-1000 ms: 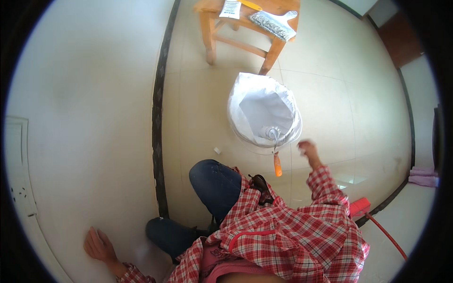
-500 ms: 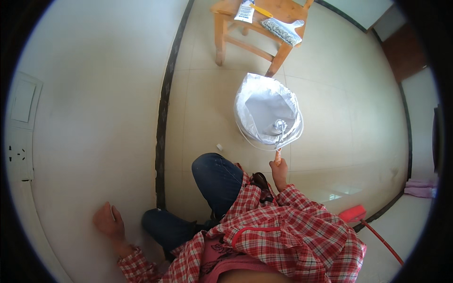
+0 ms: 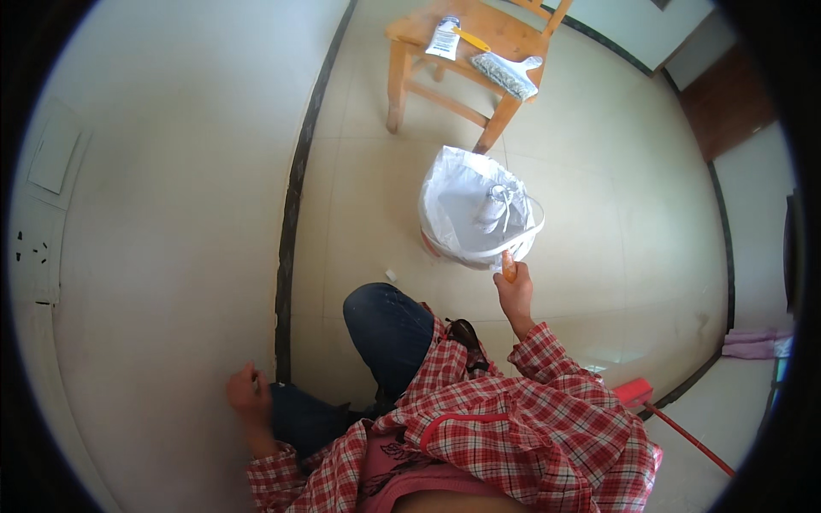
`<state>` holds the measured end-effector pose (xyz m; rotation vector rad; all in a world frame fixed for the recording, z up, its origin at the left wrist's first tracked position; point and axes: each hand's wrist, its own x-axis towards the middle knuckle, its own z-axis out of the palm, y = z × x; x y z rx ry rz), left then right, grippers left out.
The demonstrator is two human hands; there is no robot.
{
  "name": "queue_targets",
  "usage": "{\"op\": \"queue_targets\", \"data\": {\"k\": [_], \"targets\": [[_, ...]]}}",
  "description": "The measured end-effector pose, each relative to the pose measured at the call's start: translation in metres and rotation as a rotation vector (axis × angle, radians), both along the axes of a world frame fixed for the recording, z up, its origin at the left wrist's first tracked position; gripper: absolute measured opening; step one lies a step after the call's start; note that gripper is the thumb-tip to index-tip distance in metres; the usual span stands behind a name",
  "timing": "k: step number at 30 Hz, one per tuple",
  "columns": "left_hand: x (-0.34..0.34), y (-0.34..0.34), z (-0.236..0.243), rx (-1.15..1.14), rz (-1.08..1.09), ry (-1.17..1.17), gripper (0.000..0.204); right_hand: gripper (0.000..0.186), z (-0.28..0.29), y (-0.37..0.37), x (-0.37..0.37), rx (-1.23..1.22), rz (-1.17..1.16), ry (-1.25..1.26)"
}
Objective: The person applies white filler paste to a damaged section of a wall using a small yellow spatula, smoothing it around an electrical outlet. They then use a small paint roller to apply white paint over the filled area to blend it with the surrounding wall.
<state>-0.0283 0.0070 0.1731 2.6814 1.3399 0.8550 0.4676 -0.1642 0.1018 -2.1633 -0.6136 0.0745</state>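
Note:
My right hand is closed round the orange handle of a paint roller. Inside the bucket, which is lined with white plastic, the roller's pale sleeve rests against or just above the white contents; I cannot tell which. The bucket's handle loops over its near right side. Low at the left, my left hand hangs beside my knee and close to the white wall. Its fingers look partly curled, but motion smears them, and whether it holds anything does not show.
Beyond the bucket stands a wooden chair with a white tube, a yellow-handled tool and a wide fluffy pad applicator. A small white scrap lies on the tiles. A red-headed pole leans at right. Sockets sit on the left wall.
The roller's sleeve has moved up and away from me inside the bucket, with my right hand shifting slightly forward. My left hand has moved right, toward my knee.

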Motion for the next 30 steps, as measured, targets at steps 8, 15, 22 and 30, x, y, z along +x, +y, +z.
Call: {"op": "queue_targets", "data": {"k": [8,15,22,30], "targets": [[0.029,-0.022,-0.012,-0.114,-0.006,-0.028,0.026,0.028,0.031,0.027,0.018,0.179,-0.070,0.568],[0.033,-0.021,-0.009,-0.154,-0.006,-0.069,0.026,0.040,0.144,0.068,0.112,-0.611,0.363,-0.250],[0.039,-0.028,-0.011,-0.105,-0.008,-0.070,0.024,0.037,0.234,0.144,0.150,-1.153,0.678,-0.193],[0.048,-0.033,-0.011,-0.096,0.004,-0.069,0.024,0.035,0.258,0.192,0.124,-1.376,1.016,-0.019]]}}
